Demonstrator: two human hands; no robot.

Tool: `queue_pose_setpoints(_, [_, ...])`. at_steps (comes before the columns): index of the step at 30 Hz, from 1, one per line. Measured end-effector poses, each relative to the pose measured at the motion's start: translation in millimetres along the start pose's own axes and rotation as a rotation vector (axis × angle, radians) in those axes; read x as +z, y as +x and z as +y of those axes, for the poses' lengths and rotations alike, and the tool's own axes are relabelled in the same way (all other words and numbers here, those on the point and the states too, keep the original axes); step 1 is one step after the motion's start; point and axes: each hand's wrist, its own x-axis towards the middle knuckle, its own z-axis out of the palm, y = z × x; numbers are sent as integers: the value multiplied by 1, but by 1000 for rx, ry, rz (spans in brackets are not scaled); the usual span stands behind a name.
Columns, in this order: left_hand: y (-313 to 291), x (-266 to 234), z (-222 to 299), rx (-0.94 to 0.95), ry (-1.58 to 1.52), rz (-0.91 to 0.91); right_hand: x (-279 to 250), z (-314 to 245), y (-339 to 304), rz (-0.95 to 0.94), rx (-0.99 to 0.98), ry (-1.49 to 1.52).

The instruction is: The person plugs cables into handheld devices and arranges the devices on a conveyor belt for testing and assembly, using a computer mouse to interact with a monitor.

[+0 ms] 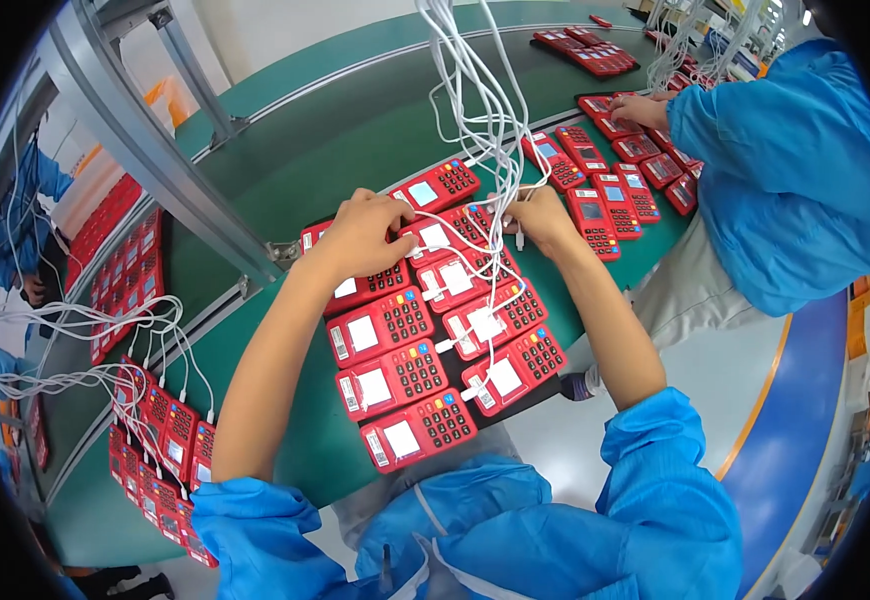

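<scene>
Red handheld card payment terminals with keypads lie in two columns on a dark mat in front of me. My left hand (360, 235) reaches over the upper left column, fingers curled. Its thumb and forefinger straddle the left end of a payment terminal (437, 236) in the right column. My right hand (542, 219) pinches a white cable at the upper right of the columns; its white plug (520, 241) hangs below the fingers. White cables (485, 120) drop from above, and some end in plugs at the left ends of right-column terminals, such as the lowest one (515, 370).
More cabled red terminals (170, 425) lie at the lower left. A metal frame post (155, 140) stands at the left. Along the green bench (335, 110), a co-worker in a blue smock (785, 180) handles other terminals at the right.
</scene>
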Motion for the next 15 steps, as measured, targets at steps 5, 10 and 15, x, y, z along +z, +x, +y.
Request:
queue_pose_setpoints(5, [-8,0,18,-32,159,-59,-2,3,-1,-5,84,-10])
queue_pose_setpoints(10, [-8,2,24,-77,88,-66,-1,-1,-3,-52,33,-39])
queue_pose_setpoints(15, [-10,11,17,-97,-42,-23,-3,7,3,-46,37,121])
